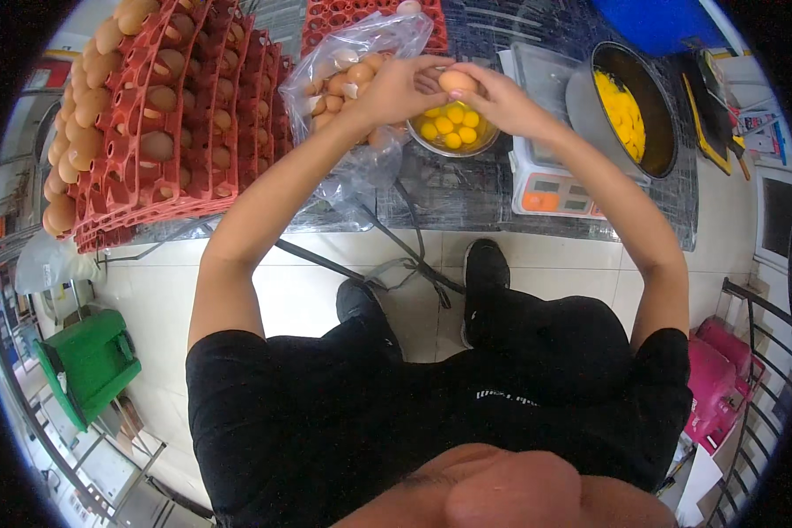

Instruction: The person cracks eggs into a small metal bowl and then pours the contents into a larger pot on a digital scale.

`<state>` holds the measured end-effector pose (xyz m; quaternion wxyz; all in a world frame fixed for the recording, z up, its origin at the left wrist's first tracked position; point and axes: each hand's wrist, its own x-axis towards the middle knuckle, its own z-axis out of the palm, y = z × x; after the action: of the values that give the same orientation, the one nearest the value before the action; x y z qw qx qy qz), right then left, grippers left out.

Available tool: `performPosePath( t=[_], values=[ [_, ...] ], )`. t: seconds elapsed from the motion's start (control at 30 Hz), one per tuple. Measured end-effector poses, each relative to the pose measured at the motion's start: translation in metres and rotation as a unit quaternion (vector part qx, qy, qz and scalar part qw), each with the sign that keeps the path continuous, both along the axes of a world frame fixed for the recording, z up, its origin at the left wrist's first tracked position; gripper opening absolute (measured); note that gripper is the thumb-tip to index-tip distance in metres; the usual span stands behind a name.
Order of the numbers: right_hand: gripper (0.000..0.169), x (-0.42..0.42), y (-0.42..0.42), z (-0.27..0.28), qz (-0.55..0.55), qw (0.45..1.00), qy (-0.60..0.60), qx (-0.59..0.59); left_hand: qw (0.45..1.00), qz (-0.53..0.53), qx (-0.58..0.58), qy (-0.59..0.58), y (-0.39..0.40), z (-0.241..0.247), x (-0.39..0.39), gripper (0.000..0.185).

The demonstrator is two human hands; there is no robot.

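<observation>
A brown egg (457, 81) is held in my right hand (501, 99), above the near side of a metal bowl (459, 153). Several yolks (454, 125) lie in clear egg white inside that bowl. My left hand (406, 89) is just left of the egg, its fingers spread and reaching towards it; whether the fingertips touch the shell I cannot tell. Under my left wrist, a clear plastic bag (363, 165) holds a heap of brown eggshells (336, 86), some visibly broken.
Red egg trays (191, 119) stacked with brown eggs stand at the left. Another red tray (376, 26) lies at the back. A digital scale (534, 188) sits right of the bowl, beside a deep pot (584, 105) containing yolks. Black straps (402, 251) hang off the table's front.
</observation>
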<state>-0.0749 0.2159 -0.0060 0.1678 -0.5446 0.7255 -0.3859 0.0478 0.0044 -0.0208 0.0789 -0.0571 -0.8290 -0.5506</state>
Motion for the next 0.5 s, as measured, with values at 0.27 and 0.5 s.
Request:
performPosePath(
  t=[0.27, 0.5],
  values=[
    [0.049, -0.002, -0.002, 0.011, 0.012, 1.000, -0.006, 0.018, 1.000, -0.002, -0.017, 0.017, -0.005, 0.001, 0.001, 0.061],
    [0.052, -0.002, -0.001, 0.019, 0.022, 0.999, 0.033, -0.005, 0.999, 0.019, -0.039, -0.014, -0.003, 0.014, 0.007, 0.057]
  ],
)
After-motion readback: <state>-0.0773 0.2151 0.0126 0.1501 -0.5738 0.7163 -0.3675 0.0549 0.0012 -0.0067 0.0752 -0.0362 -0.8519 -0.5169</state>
